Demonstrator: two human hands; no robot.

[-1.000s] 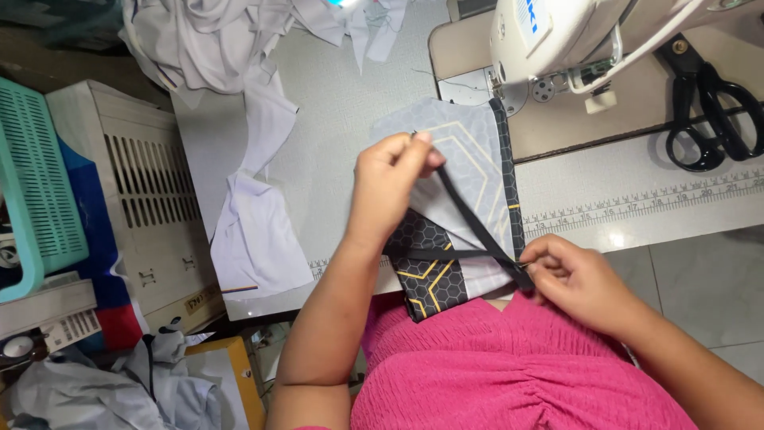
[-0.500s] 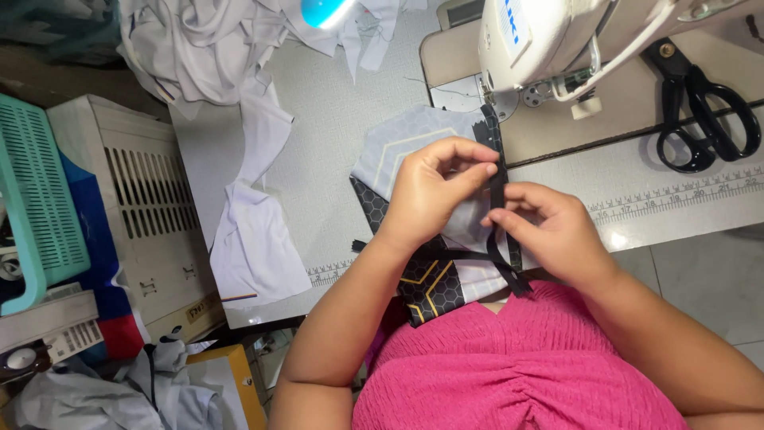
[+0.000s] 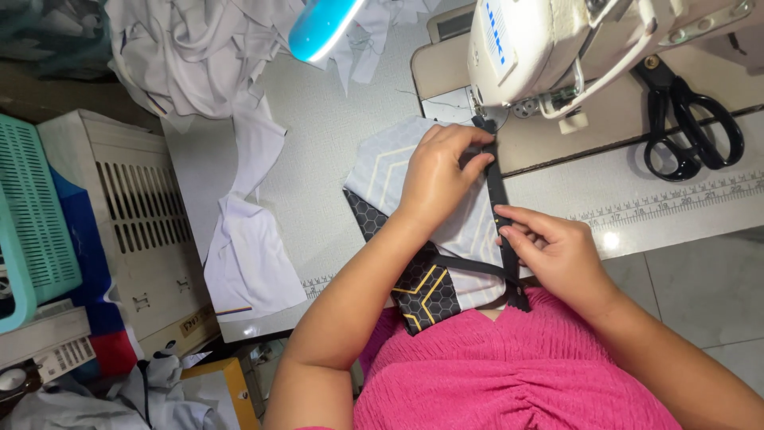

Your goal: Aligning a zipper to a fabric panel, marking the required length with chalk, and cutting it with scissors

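Light: you work under bright, even light from above.
Glare: a small bright spot shines on the table near your right hand.
Shadows: soft and short under your hands.
Focus: sharp centre, slightly stretched edges.

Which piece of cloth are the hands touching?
The grey panel with pale lines and a black honeycomb part, under the left hand and right hand. The plain white pieces lie untouched farther left.

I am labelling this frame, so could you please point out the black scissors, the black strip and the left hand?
black scissors (image 3: pixel 691 127), head view, on the crossing handles.
black strip (image 3: pixel 496 187), head view, on its middle stretch between the hands.
left hand (image 3: pixel 436 177), head view, on the back of the hand.
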